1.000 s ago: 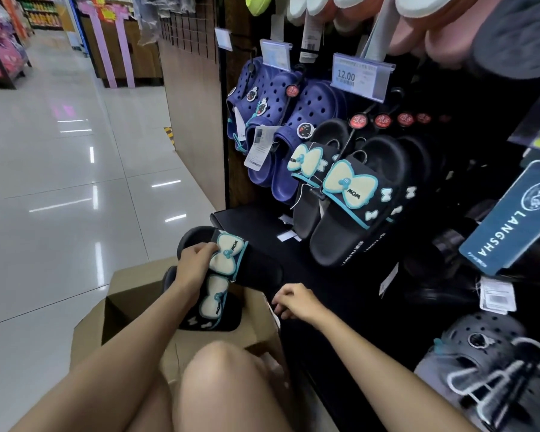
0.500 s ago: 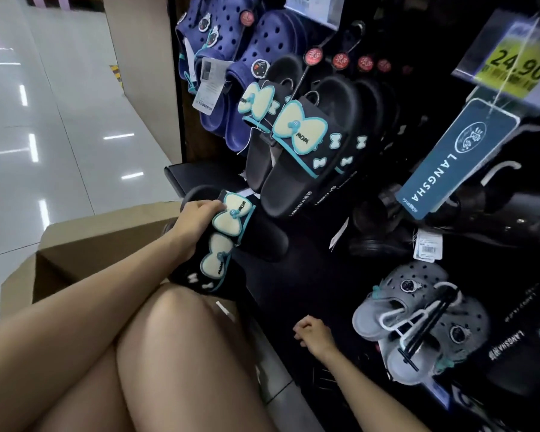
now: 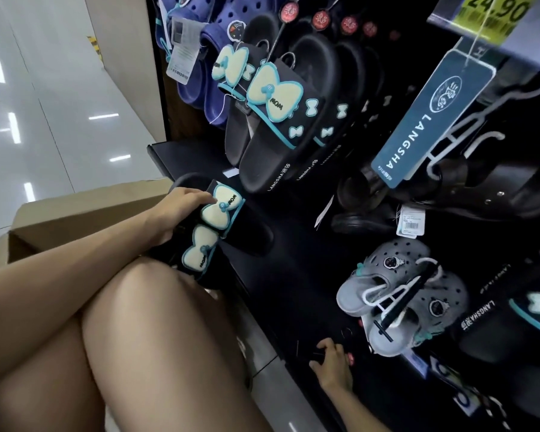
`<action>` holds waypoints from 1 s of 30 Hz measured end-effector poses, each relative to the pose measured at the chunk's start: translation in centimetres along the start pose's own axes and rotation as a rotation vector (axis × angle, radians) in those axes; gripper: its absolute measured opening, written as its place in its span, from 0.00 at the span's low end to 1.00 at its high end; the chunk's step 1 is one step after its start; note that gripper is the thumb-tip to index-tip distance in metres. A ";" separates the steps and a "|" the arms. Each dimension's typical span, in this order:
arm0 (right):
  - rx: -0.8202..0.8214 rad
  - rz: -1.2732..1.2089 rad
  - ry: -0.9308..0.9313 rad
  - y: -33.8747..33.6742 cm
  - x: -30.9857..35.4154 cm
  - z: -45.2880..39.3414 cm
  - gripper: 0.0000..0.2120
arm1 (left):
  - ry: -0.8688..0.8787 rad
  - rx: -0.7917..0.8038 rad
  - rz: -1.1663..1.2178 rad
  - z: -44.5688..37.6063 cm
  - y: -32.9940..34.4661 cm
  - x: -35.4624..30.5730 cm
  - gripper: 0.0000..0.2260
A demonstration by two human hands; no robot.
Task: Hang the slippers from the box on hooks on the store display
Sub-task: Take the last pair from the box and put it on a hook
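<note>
My left hand (image 3: pixel 175 213) grips a pair of black slippers with cream bows (image 3: pixel 214 232), held just above my knee and beside the open cardboard box (image 3: pixel 85 213). Matching black bow slippers (image 3: pixel 272 120) hang on hooks on the dark store display above them. Low down at the display's bottom shelf, my right hand (image 3: pixel 332 364) reaches in with its fingers bent over something small and dark. What it touches is lost in shadow.
Blue clogs (image 3: pixel 200 57) hang at the upper left of the display and grey clogs on a white hanger (image 3: pixel 399 297) at the lower right. A blue LANGSHA tag (image 3: pixel 430 120) juts out. My bare knee (image 3: pixel 153 338) fills the foreground. Glossy floor lies left.
My view has tipped down and toward the display. My right hand left the box edge and dropped to the bottom shelf. The left hand still holds the slipper pair.
</note>
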State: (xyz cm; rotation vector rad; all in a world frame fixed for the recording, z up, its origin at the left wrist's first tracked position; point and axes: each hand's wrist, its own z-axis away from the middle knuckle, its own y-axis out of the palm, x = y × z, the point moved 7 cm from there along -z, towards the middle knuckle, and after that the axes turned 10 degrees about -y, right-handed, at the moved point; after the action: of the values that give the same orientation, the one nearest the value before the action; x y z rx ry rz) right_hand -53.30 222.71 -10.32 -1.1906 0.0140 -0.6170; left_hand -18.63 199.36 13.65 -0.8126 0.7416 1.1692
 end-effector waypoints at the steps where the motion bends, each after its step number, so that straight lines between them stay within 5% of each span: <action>1: -0.018 -0.012 0.021 -0.1 -0.4 0.0 0.17 | -0.007 -0.010 0.000 0.1 0.0 -0.1 0.06; 10: -0.264 -0.196 0.297 -1.7 -4.9 0.2 0.24 | -0.063 -0.055 -0.050 -0.5 -0.6 0.6 0.12; 15: -0.212 -0.314 0.451 -0.9 -6.9 -0.2 0.35 | -0.063 -0.036 -0.071 -0.6 -0.3 0.8 0.13; 25: -0.216 -0.284 0.257 -1.2 -6.2 -1.2 0.18 | -0.086 -0.060 -0.087 -0.7 -0.8 1.3 0.09; 30: -0.277 -0.301 0.116 -2.8 -5.2 -1.4 0.18 | -0.072 -0.045 -0.083 -0.5 -0.9 1.1 0.09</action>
State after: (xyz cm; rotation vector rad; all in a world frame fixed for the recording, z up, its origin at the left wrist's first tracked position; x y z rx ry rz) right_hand -59.33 223.26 -9.97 -1.4357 0.0191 -0.9722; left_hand -17.58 199.36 12.61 -0.8271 0.6188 1.1378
